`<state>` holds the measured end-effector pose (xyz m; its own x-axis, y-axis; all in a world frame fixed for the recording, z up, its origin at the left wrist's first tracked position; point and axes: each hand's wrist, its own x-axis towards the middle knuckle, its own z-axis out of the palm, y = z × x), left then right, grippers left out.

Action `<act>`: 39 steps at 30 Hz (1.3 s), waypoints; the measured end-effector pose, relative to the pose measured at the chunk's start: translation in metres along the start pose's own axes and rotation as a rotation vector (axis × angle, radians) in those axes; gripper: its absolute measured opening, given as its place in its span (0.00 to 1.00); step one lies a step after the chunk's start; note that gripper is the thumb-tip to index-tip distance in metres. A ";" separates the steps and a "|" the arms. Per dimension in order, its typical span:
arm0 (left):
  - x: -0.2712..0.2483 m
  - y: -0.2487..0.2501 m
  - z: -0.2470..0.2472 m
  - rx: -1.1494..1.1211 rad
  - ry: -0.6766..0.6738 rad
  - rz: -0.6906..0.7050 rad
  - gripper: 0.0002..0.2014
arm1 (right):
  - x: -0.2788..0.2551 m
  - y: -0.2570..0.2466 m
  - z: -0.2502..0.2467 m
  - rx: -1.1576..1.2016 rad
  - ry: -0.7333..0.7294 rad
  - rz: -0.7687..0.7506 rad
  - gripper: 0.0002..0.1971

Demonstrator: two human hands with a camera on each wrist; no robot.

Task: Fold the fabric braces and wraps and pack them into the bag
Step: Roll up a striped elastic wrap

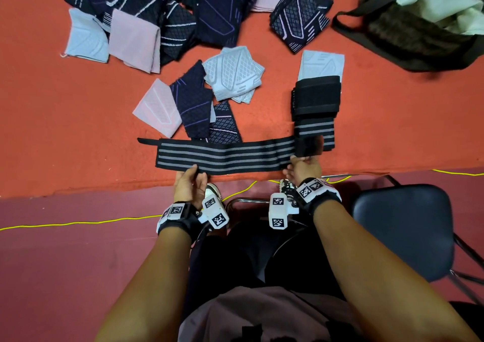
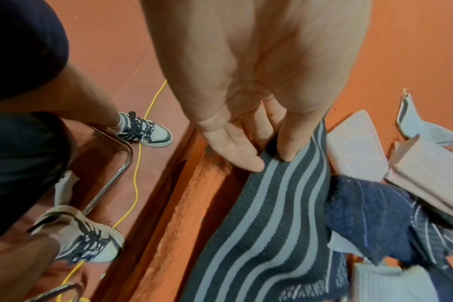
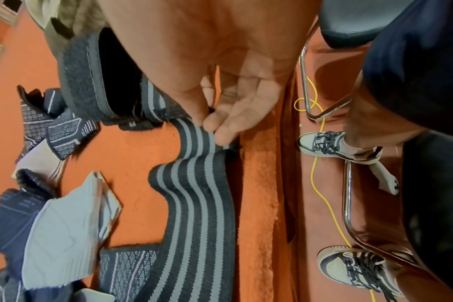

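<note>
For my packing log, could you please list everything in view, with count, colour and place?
striped wrap: one, black with grey stripes, stretched flat along the mat's near edge
folded wraps: a small stack, black and grey-striped, right of centre
knit braces: many, navy, pale blue and pink, scattered across the far mat
bag: one, dark brown, cream lining, top right
mat: one, orange
cable: one, yellow, on the floor
chair: one, dark blue seat, right
left hand: grip on the wrap's near edge
right hand: pinching the wrap's right end
</note>
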<state>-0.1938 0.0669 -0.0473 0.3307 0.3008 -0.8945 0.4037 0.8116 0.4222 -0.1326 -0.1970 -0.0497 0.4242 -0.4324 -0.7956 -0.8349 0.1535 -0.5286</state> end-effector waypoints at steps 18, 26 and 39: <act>-0.007 -0.014 -0.002 0.038 -0.007 0.016 0.08 | -0.008 -0.002 -0.014 -0.059 0.057 -0.254 0.14; -0.021 -0.026 0.016 0.123 -0.099 -0.032 0.25 | -0.027 -0.005 0.000 -0.049 -0.005 -0.220 0.06; -0.037 -0.047 0.031 0.225 -0.178 -0.075 0.15 | -0.025 -0.024 -0.037 0.148 0.002 -0.266 0.11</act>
<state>-0.1990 0.0021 -0.0299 0.4290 0.1350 -0.8931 0.6055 0.6907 0.3953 -0.1359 -0.2234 -0.0060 0.6203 -0.4766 -0.6229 -0.6344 0.1622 -0.7558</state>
